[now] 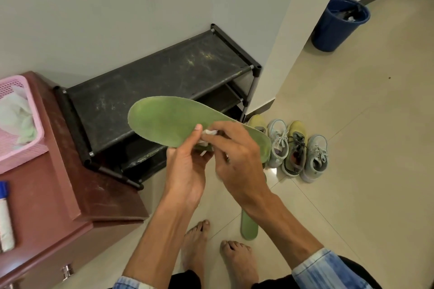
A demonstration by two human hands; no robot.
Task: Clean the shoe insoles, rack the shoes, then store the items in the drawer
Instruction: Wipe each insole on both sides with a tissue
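Left grip [185,166]: your fingers curl under the green insole [169,119] with the thumb on its top face, holding it above the black shoe rack [152,77].
Right grip [237,162]: your fingertips pinch a white wipe [210,132] against the insole's middle.
Second insole [249,226]: flat on the floor [352,124] near your bare feet, partly behind your right forearm.
Shoes [296,148]: four in a row on the floor, just beside the rack's right end.
Pink basket [10,87]: at the far left corner of the brown cabinet [70,195], tissues inside.
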